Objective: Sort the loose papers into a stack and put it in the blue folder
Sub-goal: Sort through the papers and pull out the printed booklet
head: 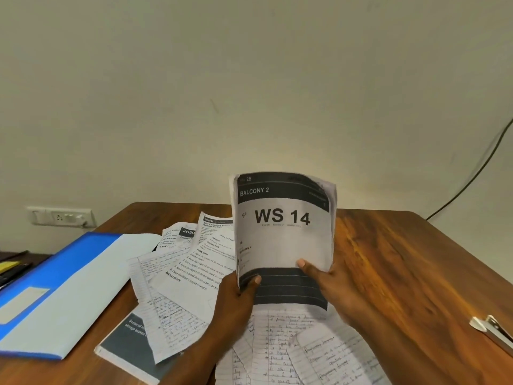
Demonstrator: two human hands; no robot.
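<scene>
Both hands hold the "WS 14" sheet (283,240) upright above the loose papers (183,276) on the counter (388,259): left hand (238,298) and right hand (330,284) each keep a thumb-pinch grip on its lower edge. The blue folder (55,290) lies left of the papers.

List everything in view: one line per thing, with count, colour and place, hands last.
Printed "WS 14" sheet: one, white with black bands, held upright above the desk centre.
Loose paper sheets: several, white, printed and handwritten, scattered on the desk centre.
Blue plastic folder: one, blue, lying open at desk left.
Dark grey booklet: one, partly under the sheets.
Metal stapler: one, silver, right edge.
Wooden desk: one, brown.
Wall socket: one, white, left wall.
Cable: one, black, right wall.
Left hand: grip on the sheet's lower left.
Right hand: grip on its lower right.
</scene>
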